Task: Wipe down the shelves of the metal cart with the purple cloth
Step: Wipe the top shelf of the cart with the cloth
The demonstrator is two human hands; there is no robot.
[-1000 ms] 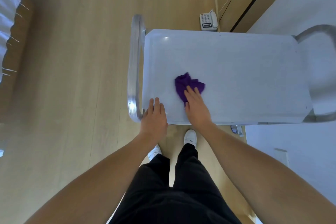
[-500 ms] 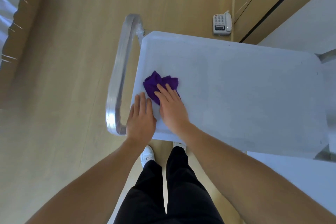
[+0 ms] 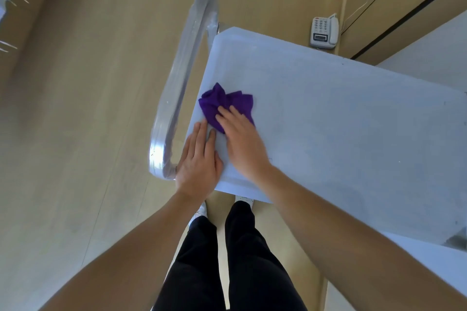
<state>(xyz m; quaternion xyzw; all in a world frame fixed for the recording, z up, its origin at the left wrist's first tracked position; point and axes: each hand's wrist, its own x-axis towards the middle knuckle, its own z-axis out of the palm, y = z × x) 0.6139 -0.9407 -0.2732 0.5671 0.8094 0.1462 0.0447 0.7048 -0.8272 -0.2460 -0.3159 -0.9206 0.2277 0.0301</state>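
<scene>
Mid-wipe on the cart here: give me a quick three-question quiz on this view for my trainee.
1. Multiple choice: which hand presses on the purple cloth? A) left B) right C) neither
2. True or false: the cloth lies on the top shelf, at the end nearest the metal handle.
3. Fill in: the white object on the floor beyond the shelf is a ____.

Key
1. B. The right hand presses it with straight fingers, and the left hand rests flat on the shelf beside it.
2. True.
3. telephone
</scene>
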